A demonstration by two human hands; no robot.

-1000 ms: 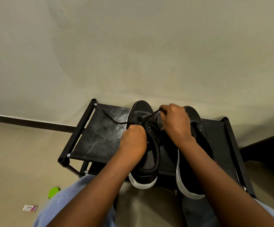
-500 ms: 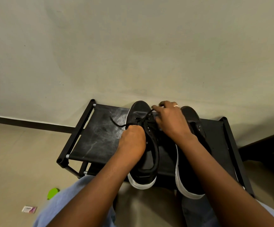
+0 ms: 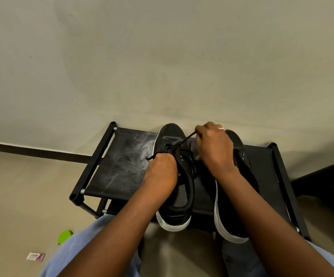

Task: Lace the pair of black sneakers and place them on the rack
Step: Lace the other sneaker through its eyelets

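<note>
Both black sneakers sit side by side on the top shelf of the rack (image 3: 122, 166), in the lower centre of the frame, toes toward the wall. The left sneaker (image 3: 174, 176) is the one being laced. The right hand (image 3: 215, 148) is closed in a pinch on one end of the black lace (image 3: 184, 141), drawing it taut up and to the right from the eyelets. The left hand (image 3: 162, 168) is curled over the shoe's left side, gripping what looks like the other lace end, whose tip pokes out just beyond the knuckles. The right sneaker (image 3: 240, 156) lies mostly under the right forearm and appears unlaced. To do this step well, I judge that both ends should be pulled evenly so the crossings lie flat, with the shoe held steady against the shelf.
</note>
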